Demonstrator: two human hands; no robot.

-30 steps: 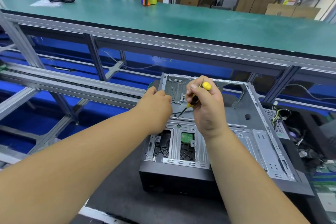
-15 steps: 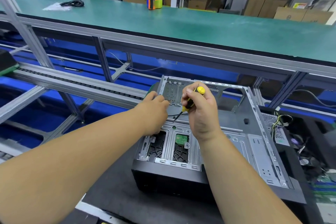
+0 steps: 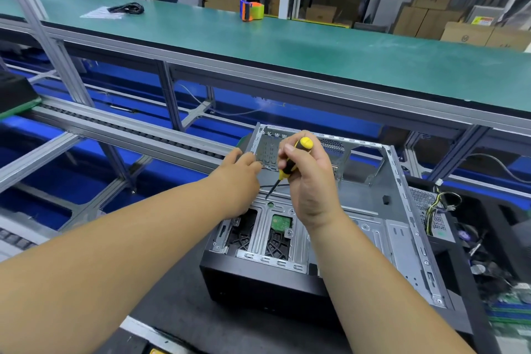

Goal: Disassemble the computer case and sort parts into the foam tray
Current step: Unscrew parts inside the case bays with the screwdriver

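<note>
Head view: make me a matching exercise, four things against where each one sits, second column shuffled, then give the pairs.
Things
1. screwdriver
2. tape dispenser
3. black cable coil
4. computer case

Places
A. far left on the green bench
B. on the dark mat under both hands
C. gripped in the right hand
D. middle of the green bench, far edge

Pairs: 1-C, 2-D, 3-A, 4-B

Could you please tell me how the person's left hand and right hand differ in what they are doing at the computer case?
The right hand grips a yellow-and-black screwdriver, tip angled down; the left hand holds no tool that shows. The right hand is raised above the computer case; the left hand sits lower at its left edge, fingers hidden from view. Both reach over the open case, close together.
</note>
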